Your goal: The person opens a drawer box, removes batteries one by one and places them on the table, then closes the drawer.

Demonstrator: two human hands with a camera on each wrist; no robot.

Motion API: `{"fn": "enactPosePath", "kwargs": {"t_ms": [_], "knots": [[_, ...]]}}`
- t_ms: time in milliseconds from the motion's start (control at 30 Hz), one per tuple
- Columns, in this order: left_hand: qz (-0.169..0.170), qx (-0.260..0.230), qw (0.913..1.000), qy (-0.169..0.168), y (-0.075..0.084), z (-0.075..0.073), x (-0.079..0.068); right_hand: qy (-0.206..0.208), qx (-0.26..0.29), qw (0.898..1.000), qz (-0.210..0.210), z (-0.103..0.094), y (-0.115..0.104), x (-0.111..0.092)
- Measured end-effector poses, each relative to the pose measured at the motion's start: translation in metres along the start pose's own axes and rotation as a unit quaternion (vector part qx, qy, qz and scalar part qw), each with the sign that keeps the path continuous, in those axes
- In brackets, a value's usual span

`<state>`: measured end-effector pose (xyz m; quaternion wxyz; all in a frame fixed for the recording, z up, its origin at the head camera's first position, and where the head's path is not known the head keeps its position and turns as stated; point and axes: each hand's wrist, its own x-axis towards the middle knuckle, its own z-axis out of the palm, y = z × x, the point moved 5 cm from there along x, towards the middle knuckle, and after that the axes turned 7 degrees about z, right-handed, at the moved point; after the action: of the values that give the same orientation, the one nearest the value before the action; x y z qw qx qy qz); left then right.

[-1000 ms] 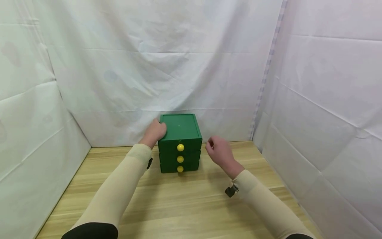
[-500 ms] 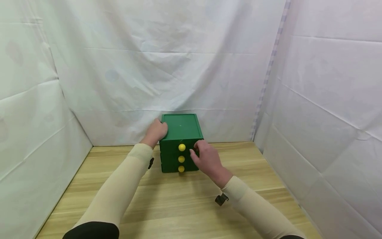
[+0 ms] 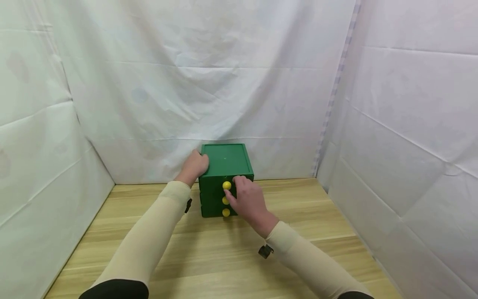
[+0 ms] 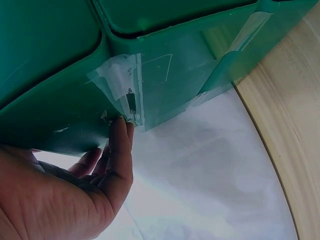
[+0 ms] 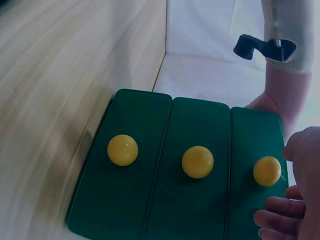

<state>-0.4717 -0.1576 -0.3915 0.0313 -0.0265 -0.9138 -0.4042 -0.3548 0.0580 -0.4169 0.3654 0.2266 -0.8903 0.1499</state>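
A small green drawer cabinet [image 3: 225, 160] stands on the table, its several drawers closed, each with a round yellow knob. At its upper left edge my left hand [image 3: 194, 167] holds on; the left wrist view shows the fingers [image 4: 120, 155] bent against its side, over strips of clear tape [image 4: 117, 80]. My right hand [image 3: 251, 200] is in front of the cabinet, thumb and fingers apart near the top knob [image 5: 267, 171]. No contact with that knob shows. The middle knob [image 5: 197, 162] and bottom knob [image 5: 122, 150] sit farther from the hand.
White cloth [image 3: 168, 95] hangs behind the cabinet, with more white cloth [image 3: 407, 124] on both sides. A light wood tabletop [image 3: 213, 257] lies beneath. Each sleeve has a small dark device [image 3: 266, 251] at the wrist.
My right hand has moved left from beside the cabinet to its front, near the top knob, with thumb and fingers parting. The left hand stays at the cabinet's edge.
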Motion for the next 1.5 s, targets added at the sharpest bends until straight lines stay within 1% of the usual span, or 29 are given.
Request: {"fn": "enactPosePath", "kwargs": {"t_ms": [133, 367, 533, 733, 900, 1000, 1067, 1100, 1200, 1300, 1333, 1367, 1433, 1500], "knots": [[0.000, 0.001, 1.0000, 0.005, 0.000, 0.000, -0.001, 0.006, -0.020, 1.000, -0.003, 0.005, -0.005, 0.001], [-0.004, -0.012, 0.9999, 0.003, 0.002, 0.000, -0.002, 0.003, -0.031, 1.000, -0.003, 0.012, -0.011, 0.003], [-0.001, -0.019, 0.9998, 0.008, 0.001, -0.001, -0.003, 0.007, -0.039, 0.999, -0.003, 0.017, -0.013, 0.004], [0.004, -0.016, 0.9998, 0.013, 0.002, -0.001, -0.005, 0.031, -0.048, 0.998, -0.011, 0.021, -0.015, 0.005], [-0.003, -0.014, 0.9998, 0.011, 0.004, -0.001, -0.006, 0.049, -0.048, 0.998, -0.015, 0.022, -0.016, 0.006], [-0.013, -0.018, 0.9997, 0.004, 0.001, 0.000, 0.000, 0.052, -0.043, 0.998, -0.014, 0.023, -0.016, 0.006], [-0.024, -0.018, 0.9995, -0.002, -0.005, 0.002, 0.008, 0.051, -0.041, 0.998, -0.013, 0.023, -0.015, 0.006], [-0.018, -0.008, 0.9998, 0.002, -0.015, 0.005, 0.019, 0.051, -0.038, 0.998, -0.012, 0.024, -0.015, 0.006], [-0.027, -0.001, 0.9996, -0.005, -0.021, 0.007, 0.027, 0.047, -0.033, 0.998, -0.011, 0.024, -0.014, 0.006], [-0.021, -0.007, 0.9998, 0.003, -0.016, 0.005, 0.020, 0.042, -0.027, 0.999, -0.012, 0.022, -0.015, 0.006], [-0.027, -0.016, 0.9995, 0.000, -0.006, 0.002, 0.009, 0.040, -0.026, 0.999, -0.012, 0.022, -0.015, 0.006], [-0.026, -0.014, 0.9996, -0.003, -0.003, 0.001, 0.005, 0.037, -0.027, 0.999, -0.012, 0.022, -0.015, 0.006], [-0.018, -0.012, 0.9998, 0.001, 0.002, -0.001, -0.002, 0.027, -0.026, 0.999, -0.009, 0.022, -0.015, 0.006], [-0.014, -0.009, 0.9999, 0.002, 0.003, -0.002, -0.005, 0.017, -0.025, 1.000, -0.005, 0.023, -0.014, 0.005]]}}
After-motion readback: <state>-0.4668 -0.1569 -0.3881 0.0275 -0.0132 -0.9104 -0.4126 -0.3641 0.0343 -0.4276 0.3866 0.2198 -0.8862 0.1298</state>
